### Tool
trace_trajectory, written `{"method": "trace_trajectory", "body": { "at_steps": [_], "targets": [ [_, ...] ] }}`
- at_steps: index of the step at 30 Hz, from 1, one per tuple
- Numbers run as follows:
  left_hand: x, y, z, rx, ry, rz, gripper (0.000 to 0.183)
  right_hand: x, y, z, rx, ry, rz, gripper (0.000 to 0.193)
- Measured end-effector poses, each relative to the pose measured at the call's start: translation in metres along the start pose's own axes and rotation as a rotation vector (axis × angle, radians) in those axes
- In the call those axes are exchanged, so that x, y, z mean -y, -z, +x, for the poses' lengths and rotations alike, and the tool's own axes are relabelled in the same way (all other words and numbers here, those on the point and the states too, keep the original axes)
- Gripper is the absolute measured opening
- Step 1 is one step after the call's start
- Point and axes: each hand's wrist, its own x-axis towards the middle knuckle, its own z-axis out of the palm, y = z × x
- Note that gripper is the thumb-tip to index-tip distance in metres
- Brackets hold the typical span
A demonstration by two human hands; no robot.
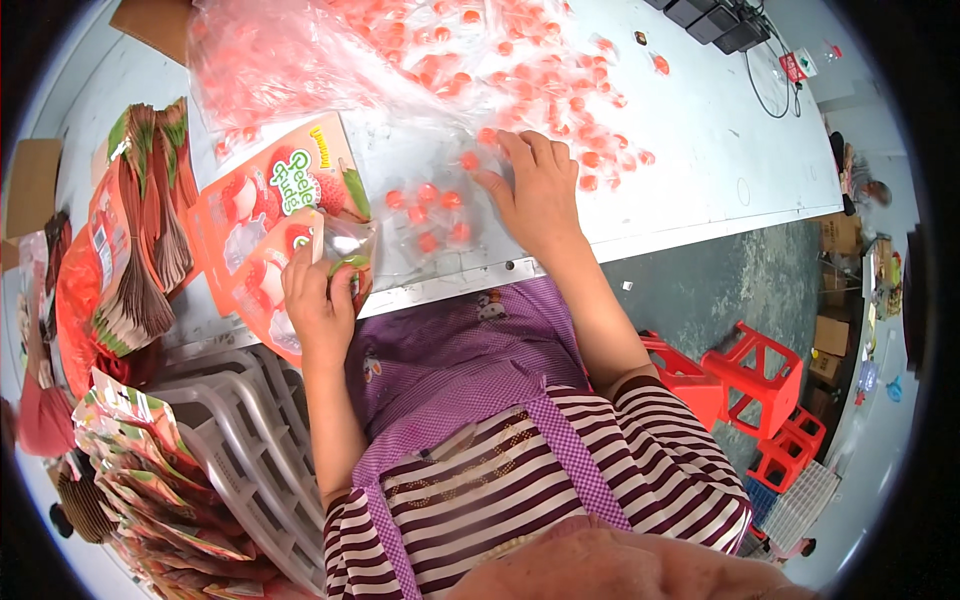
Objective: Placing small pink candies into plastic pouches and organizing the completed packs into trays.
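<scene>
My left hand [322, 305] grips a red candy pouch [275, 280] near its mouth, which gapes to show a silvery lining. A second matching pouch [240, 205] lies flat just beyond it. My right hand [540, 195] rests on the table, thumb and fingers apart, touching the edge of some wrapped red candies [478, 150]. Between my hands sits a small group of clear-wrapped red candies [428, 215]. More loose wrapped candies [560, 95] spread beyond my right hand.
A big clear plastic bag of candies [290, 60] covers the table's far side. Stacked flat pouches [150, 220] lie at the left. Below them stand grey plastic crates [235, 420] and more pouches [160, 480]. Red stools [755, 375] are on the floor at right. Black devices [715, 20] sit far right.
</scene>
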Motion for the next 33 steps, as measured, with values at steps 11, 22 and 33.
{"method": "trace_trajectory", "body": {
  "at_steps": [11,22,33],
  "targets": [
    [0.000,0.001,0.000,-0.002,-0.012,0.007,0.016,0.030,-0.006,-0.010,0.064,0.194,0.350,0.040],
    [0.001,0.000,-0.001,0.009,-0.004,0.018,0.016,-0.012,0.003,0.027,0.002,0.089,-0.121,0.040],
    [0.000,0.000,-0.001,0.011,-0.006,0.026,0.016,0.001,-0.001,0.008,0.116,-0.026,0.008,0.033]
  ]
}}
